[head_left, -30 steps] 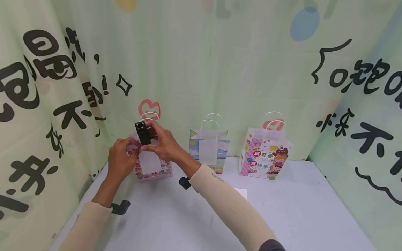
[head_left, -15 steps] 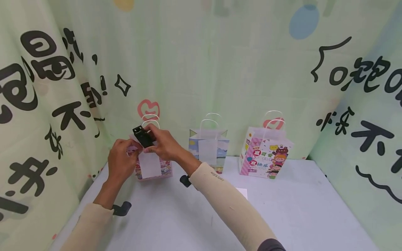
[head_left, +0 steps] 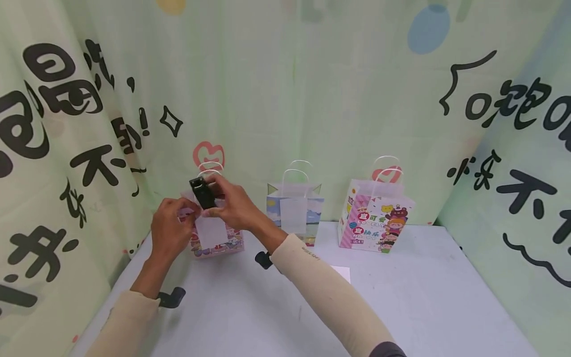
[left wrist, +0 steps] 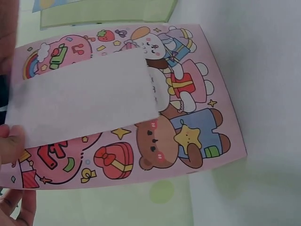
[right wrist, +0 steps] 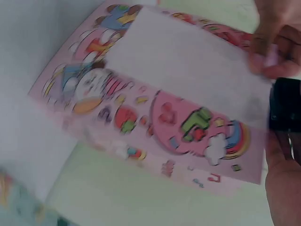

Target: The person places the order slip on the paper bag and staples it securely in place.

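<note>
A pink gift bag [head_left: 234,239] with cartoon animals stands at the back left of the table, a blank white card [left wrist: 89,99] lying against its front. My left hand [head_left: 172,229] pinches the card and the bag's top edge together, thumb on the card's face. From the right, my right hand [head_left: 235,204] grips a black stapler [head_left: 203,193] at the bag's top. In the right wrist view the stapler [right wrist: 286,104] sits right at the top edge of card and bag, beside the left fingertips. Part of the bag's rim is hidden behind both hands.
A blue landscape gift bag [head_left: 274,213] with a white card [head_left: 294,216] on its front stands at the back middle. Right of it is a pink and white gift bag [head_left: 374,225]. Another white paper [head_left: 342,273] lies on the table, partly behind the right sleeve [head_left: 330,292].
The stapler tipped left and lower over the bag's top half a second ago; now it is a little more upright again. The left hand keeps its pinch. The view has shifted slightly.
</note>
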### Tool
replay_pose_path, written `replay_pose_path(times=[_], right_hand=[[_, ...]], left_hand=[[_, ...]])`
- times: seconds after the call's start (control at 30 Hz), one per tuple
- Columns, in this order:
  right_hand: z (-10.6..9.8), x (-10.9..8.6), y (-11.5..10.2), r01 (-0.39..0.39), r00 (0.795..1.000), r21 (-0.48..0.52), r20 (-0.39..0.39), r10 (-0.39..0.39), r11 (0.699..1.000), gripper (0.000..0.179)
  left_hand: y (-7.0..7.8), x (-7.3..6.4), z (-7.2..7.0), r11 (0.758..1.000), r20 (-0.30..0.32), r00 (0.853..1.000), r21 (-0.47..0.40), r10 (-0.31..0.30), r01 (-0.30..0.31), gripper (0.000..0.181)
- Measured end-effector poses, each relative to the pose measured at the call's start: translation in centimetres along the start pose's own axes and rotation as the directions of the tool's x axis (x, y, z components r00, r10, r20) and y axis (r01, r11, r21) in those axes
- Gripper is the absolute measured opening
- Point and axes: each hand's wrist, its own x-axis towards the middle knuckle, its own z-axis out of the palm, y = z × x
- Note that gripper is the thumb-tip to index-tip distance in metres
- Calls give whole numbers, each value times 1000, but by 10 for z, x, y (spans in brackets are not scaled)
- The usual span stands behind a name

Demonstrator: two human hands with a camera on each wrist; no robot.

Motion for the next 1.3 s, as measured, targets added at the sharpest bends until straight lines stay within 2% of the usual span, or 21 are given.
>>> replay_pose_path(times=[0.1,0.2,0.37,0.53,0.73,0.87,1.03,1.3], right_hand=[[-16,-5,-5,30,996,148,-92,-17,989,64],[-37,-19,-10,75,982,179,-184,-42,981,62],[-71,-61,-13,55,980,54,-193,-44,997,64],[-95,-110,0,-1,984,-62,-178,-10,998,71],[-115,-165,23,-122,972,-124,-217,93,985,74],[-126,-196,37,-206,952,-159,-261,160,966,74],[-140,-230,50,-316,916,-203,-320,242,927,76],[-156,-272,63,-454,853,-242,-398,339,858,78]], left_hand=[[2,-1,0,1000,0,1000,-11,-10,10,10],[3,-2,0,1000,2,1000,-14,-10,10,13],[1,-2,0,1000,4,1000,1,20,-20,15],[0,-3,-3,999,-11,999,2,48,-48,17],[-1,-7,-5,997,-15,997,1,71,-71,21],[0,-8,-5,996,-32,996,9,84,-83,22],[3,-8,-7,993,-76,991,22,114,-113,25],[13,-7,-12,984,-187,966,23,179,-177,28]])
